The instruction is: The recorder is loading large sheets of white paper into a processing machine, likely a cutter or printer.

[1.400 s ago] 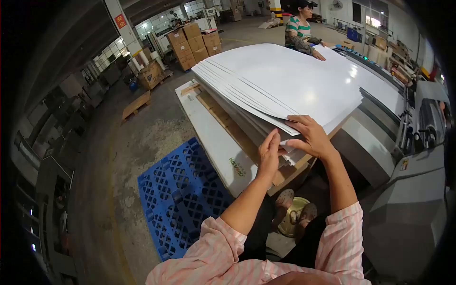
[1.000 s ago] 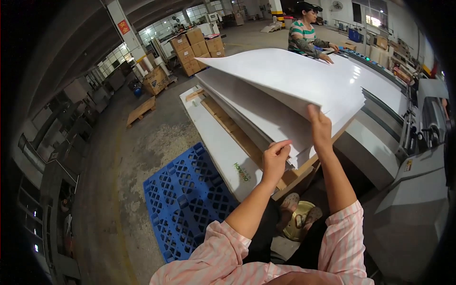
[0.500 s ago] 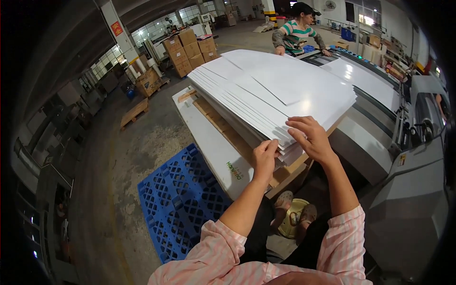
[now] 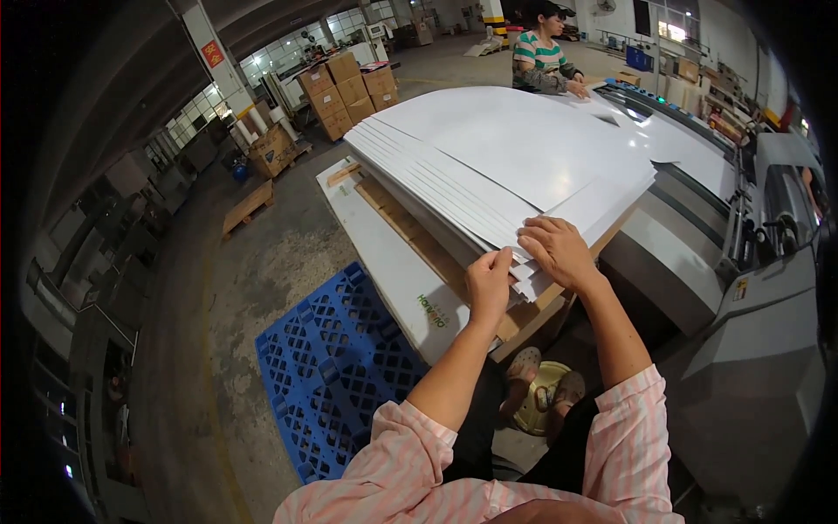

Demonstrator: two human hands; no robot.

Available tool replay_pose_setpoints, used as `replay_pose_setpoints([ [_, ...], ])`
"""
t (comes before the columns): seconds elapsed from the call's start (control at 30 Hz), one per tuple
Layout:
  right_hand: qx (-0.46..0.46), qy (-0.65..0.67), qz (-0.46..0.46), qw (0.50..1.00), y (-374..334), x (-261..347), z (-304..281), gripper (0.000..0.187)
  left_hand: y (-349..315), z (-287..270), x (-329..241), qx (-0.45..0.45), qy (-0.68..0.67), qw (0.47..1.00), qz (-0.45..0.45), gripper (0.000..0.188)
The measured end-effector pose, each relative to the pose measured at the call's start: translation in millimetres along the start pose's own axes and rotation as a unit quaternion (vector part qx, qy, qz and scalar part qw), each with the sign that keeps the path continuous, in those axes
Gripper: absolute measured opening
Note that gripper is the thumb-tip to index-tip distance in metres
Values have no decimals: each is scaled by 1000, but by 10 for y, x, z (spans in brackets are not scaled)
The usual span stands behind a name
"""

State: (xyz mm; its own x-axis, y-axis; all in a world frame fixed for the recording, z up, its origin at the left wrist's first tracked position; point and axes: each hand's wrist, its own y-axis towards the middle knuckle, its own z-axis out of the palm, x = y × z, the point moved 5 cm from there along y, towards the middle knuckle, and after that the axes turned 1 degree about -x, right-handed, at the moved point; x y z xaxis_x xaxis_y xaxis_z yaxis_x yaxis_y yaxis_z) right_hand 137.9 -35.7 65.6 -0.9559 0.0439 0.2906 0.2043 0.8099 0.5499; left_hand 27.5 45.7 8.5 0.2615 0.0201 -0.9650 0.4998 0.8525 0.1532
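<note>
Your stacked large, glossy white sheets [image 4: 489,131] on the light-brown wooden base [image 4: 532,321] look flexible, slippery; hold the near corner. There, your bare left hand [image 4: 489,284] curls, pinch unclear; your bare right hand [image 4: 560,253] rests loose-fingered on top.

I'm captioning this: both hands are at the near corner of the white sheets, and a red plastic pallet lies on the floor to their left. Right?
Not quite: the plastic pallet is blue, not red, as the head view shows. The rest holds.
</note>
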Motion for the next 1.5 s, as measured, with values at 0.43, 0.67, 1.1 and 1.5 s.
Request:
replay_pose_setpoints([
  [0.43, -52, -5, -40, 998, -76, -52, 122, 39, 97, -98, 100, 15, -9, 1000, 18, 24],
  [0.67, -102, 72, -3, 992, -152, -65, -155, 37, -34, 44, 93, 54, -86, 995, -23, 22],
  [1.1, -78, 154, 139, 975, -183, -104, -96, 39, -82, -15, 39, 103, -119, 985, -68, 27],
  [1.5, -176, 108, 139, 968, -740, 188, -747, 30, -28, 37, 139, 93, -94, 990, -49, 29],
])
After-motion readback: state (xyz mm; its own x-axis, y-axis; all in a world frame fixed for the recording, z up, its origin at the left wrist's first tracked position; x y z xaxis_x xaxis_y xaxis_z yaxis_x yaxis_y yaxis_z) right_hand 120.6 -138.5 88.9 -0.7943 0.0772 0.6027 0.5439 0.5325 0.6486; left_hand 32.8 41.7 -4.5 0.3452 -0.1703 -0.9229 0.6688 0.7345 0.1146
